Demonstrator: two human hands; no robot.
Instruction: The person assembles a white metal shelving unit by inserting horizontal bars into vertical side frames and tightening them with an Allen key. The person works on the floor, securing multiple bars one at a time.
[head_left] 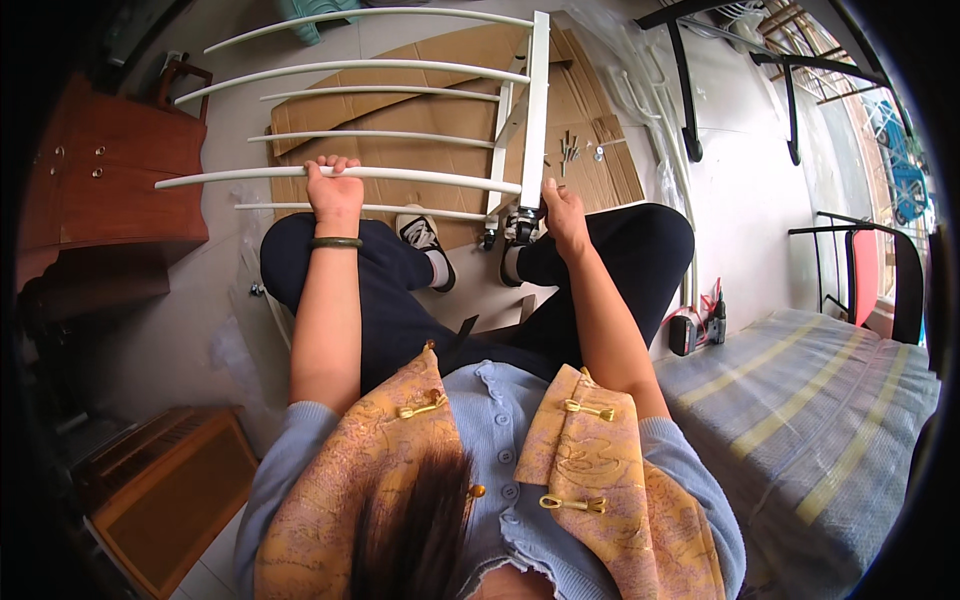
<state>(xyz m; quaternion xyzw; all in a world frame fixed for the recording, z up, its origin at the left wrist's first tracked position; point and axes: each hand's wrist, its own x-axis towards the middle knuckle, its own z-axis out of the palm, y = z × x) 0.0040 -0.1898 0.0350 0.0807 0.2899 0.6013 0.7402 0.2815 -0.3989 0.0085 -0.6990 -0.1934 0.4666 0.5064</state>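
A white metal rack frame (536, 100) with several long curved bars stands in front of me, casters (522, 226) at its near end. My left hand (335, 190) is wrapped round one of the nearer bars, about halfway along it. At the near end of the frame's upright, just above the casters, my right hand (565, 215) is closed against the right edge; its thumb points up and its other fingers are partly hidden. Flattened cardboard (420, 115) lies under the frame. Several screws (568, 148) rest on it, right of the upright.
A cordless drill (700, 325) stands on the floor to my right, next to a striped covered surface (790, 400). Black metal frames (690, 100) and plastic-wrapped tubes (660, 110) are at the far right. To my left are a red-brown wooden cabinet (120, 170) and a wooden box-like piece (180, 500).
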